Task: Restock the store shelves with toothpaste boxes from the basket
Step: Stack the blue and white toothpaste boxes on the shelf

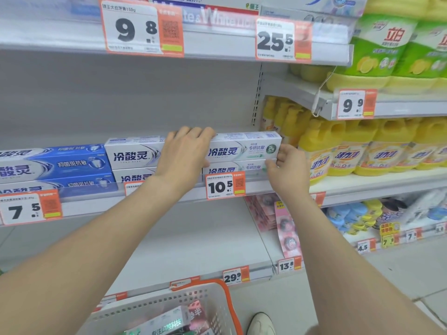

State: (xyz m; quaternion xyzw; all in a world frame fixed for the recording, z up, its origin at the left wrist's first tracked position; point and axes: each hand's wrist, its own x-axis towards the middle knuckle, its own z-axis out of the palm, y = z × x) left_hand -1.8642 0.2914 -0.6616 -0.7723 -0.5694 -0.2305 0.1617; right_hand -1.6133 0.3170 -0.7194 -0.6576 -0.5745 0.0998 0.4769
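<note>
Toothpaste box stacked on a second box just above the 10.5 price tag, left hand gripping its left end, right hand pinching its right end, basket well below the tag

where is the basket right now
In the head view the basket sits at the bottom centre, in front of the lowest shelf and just left of a white shoe.
</note>
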